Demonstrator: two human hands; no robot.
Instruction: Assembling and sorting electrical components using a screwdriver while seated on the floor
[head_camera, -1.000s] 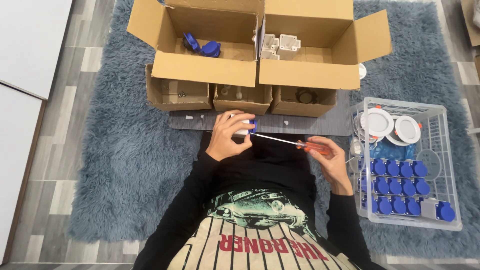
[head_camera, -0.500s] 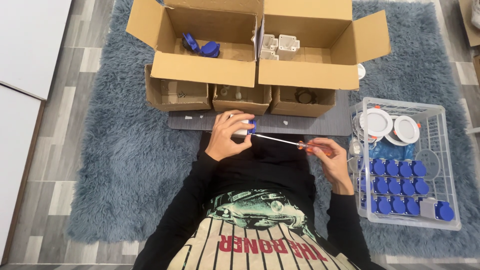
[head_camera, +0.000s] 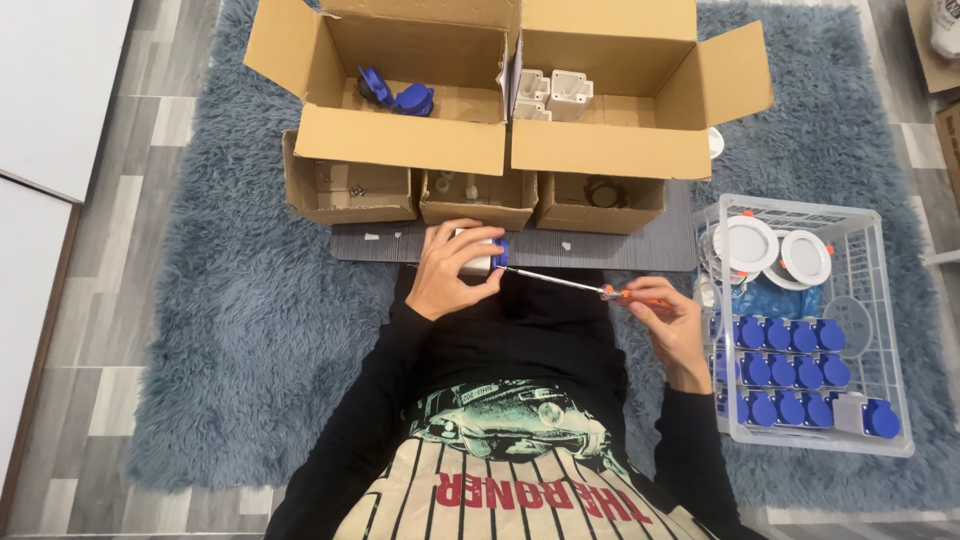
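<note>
Blue shag rug (head_camera: 230, 320) across the frame; two open cardboard boxes (head_camera: 500, 90) at upper centre; clear crate (head_camera: 905, 330) of blue-capped parts at right. At centre, small white-and-blue socket part (head_camera: 482, 257) clasped in the closed left hand (head_camera: 452, 272); red-handled screwdriver (head_camera: 590, 288) pinched in the closed right hand (head_camera: 668, 318), tip at the part's blue face. Likely risk: tip slipping off the screw toward the left fingers, through an off-axis shaft. Forearms converging, wrists raised above the lap.
</note>
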